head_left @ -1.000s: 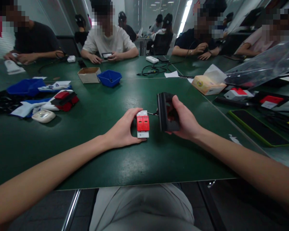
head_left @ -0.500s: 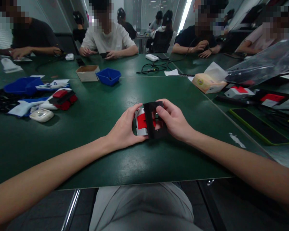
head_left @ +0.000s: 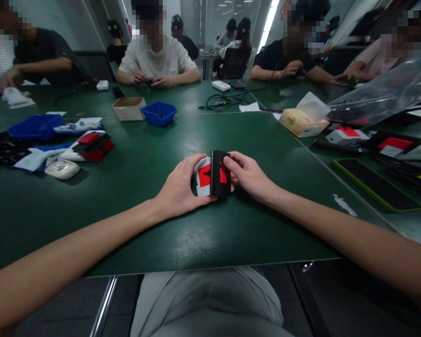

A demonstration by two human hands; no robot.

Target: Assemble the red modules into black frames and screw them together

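Note:
My left hand (head_left: 177, 186) is curled around a small white-and-red block (head_left: 203, 177), thumb below and fingers above. A black frame-like piece (head_left: 216, 174) covers the block's right part, and red shows through its opening. With thumb and fingers, my right hand (head_left: 248, 172) pinches the right edge of this black piece. Both hands keep the parts just above the green table (head_left: 192, 234), near its front edge. The fingers behind the parts are partly hidden.
To the left lie a red-and-black block (head_left: 93, 146), a white rounded object (head_left: 62, 169) and gloves. A carton (head_left: 128, 108) and a blue bin (head_left: 159, 113) stand ahead. A tissue box (head_left: 303, 121) and a green-edged phone-like slab (head_left: 377, 184) are at right. Several people sit opposite.
The black piece has swung in against the white-and-red block and looks narrower. My right hand has moved slightly left with it. My left hand keeps its hold.

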